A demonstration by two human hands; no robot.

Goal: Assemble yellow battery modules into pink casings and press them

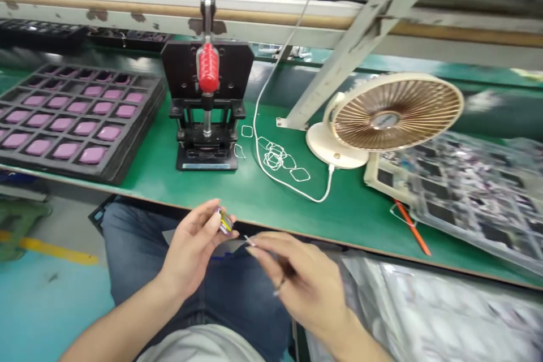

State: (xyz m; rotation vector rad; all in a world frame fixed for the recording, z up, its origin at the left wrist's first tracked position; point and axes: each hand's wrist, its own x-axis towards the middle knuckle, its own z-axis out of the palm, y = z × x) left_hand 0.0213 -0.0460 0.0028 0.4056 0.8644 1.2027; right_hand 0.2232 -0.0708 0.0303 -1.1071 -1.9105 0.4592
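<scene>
Right hand (303, 280), device (225, 222) in left hand (190, 246), bench edge (360, 247) beyond, room before press (207, 76)

The held piece (225, 223) looks glossy, the worktop (365, 209) smooth, the tray (134, 134) matt

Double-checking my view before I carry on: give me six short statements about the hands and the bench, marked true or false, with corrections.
1. The left hand holds a small purple-edged part. True.
2. The right hand holds the orange stick. False: it pinches a thin pale piece; the stick lies on the green benchtop.
3. Thin white loops lie between the black hand press and the fan. True.
4. The press's grip is blue. False: it is red.
5. The foam tray of purple pieces sits right of the press. False: it sits to the left.
6. The white cable plugs into the fan's base. True.
</scene>
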